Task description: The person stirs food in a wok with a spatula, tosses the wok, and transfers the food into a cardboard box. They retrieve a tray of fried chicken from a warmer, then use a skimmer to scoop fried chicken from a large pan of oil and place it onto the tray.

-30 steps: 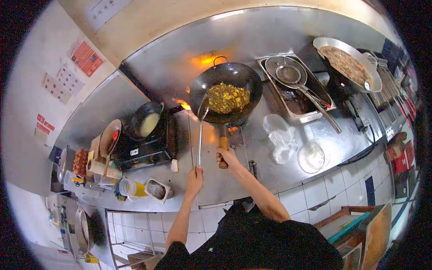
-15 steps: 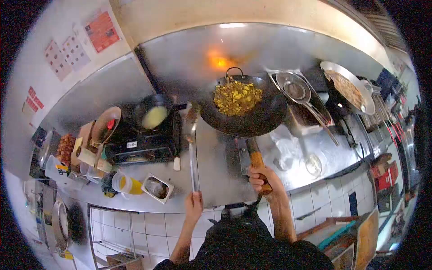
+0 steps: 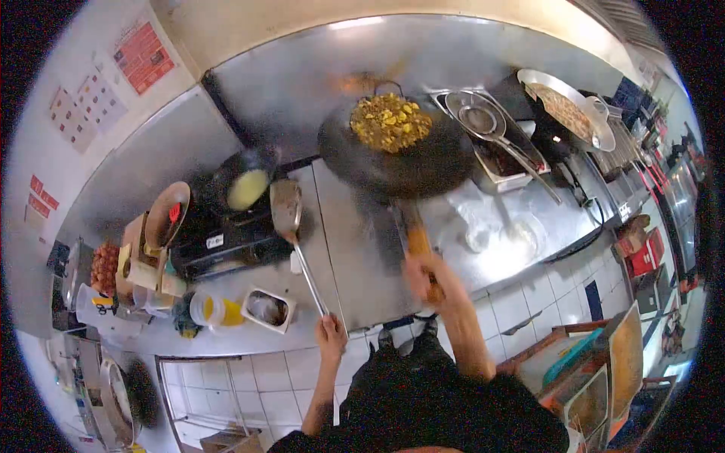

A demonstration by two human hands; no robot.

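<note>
My right hand [image 3: 439, 281], slightly blurred, is wrapped around the wooden handle [image 3: 418, 235] of a dark wok [image 3: 385, 177]. Chopped yellow and brown food [image 3: 390, 122] lies at the wok's far side, near its loop handle. Closed on the lower end of a long metal handle is my left hand [image 3: 331, 336], which holds a wok spatula [image 3: 286, 208]. The spatula's wide blade is raised left of the wok, apart from it, in front of a smaller black pan [image 3: 248, 189] with pale yellow contents.
Right of the wok, strainers [image 3: 479, 118] rest over a metal tray [image 3: 504, 181]. Farther right is a large pan of food [image 3: 565, 113]. A clear plastic bag [image 3: 474, 219] lies on the steel counter. At left are a black stove [image 3: 226, 245], a yellow-filled jug [image 3: 215, 310] and a steel container [image 3: 269, 310].
My left hand has swung the spatula blade leftward and turned its flat face toward me. The bright orange glow behind the wok has dimmed. The wok sits higher in view.
</note>
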